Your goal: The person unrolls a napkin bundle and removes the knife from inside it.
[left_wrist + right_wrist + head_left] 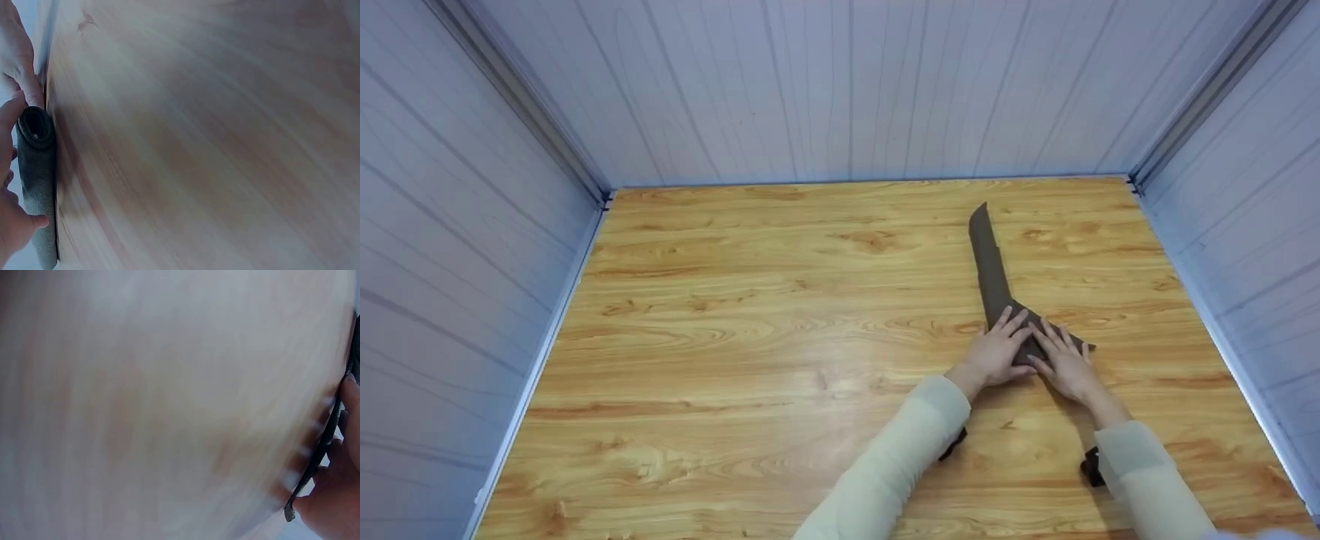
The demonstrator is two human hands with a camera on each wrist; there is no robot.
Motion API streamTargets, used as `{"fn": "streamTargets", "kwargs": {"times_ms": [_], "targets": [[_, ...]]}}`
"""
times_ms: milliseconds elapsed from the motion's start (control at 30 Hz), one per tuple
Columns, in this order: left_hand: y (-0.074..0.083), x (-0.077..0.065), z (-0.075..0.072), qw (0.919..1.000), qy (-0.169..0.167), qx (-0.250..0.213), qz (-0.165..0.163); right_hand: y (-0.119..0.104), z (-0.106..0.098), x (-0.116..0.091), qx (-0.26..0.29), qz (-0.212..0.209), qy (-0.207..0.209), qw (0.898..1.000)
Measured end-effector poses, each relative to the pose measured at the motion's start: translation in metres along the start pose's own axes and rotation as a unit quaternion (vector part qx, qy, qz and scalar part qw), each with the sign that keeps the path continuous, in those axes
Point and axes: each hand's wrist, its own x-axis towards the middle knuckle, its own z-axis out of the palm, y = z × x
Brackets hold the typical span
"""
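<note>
A dark grey-brown cloth (990, 259) lies on the wooden table, right of the middle. Its long narrow strip runs toward the back wall, and a shorter part angles off to the right. My left hand (994, 358) rests on the near part of the cloth with fingers extended. Beside it, the right hand (1066, 367) presses on the angled part, its fingers spread. In the left wrist view the cloth (36, 180) shows a thick rolled end with a hollow opening. The right wrist view has a thin dark edge of cloth (318, 458) along the fingers.
The wood-grain table (750, 337) stretches to the left and in front of the hands. White panel walls (810, 90) bound it at the back and both sides. Black devices (1093, 466) sit under the wrists at the pale sleeves (900, 442).
</note>
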Motion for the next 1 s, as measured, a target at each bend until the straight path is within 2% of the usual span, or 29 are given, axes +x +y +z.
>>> {"fn": "streamTargets", "kwargs": {"times_ms": [300, 533, 733, 1000], "targets": [[0.0035, 0.0009, 0.0033, 0.9992, -0.021, 0.032, -0.013, -0.0002, 0.0, -0.0008, 0.001, -0.001, -0.001, 1.0], [0.0045, 0.0005, 0.0051, 0.9987, -0.023, 0.037, -0.026, 0.0, -0.0003, -0.0008, 0.003, -0.004, 0.004, 1.0], [0.0066, 0.0006, 0.0051, 0.9979, -0.039, 0.034, -0.04, 0.0002, -0.0001, -0.0011, 0.015, -0.01, 0.01, 1.0], [0.005, -0.0018, 0.0048, 0.9987, -0.025, 0.029, -0.035, -0.0003, 0.0002, -0.0005, 0.012, -0.008, 0.012, 1.0]]}}
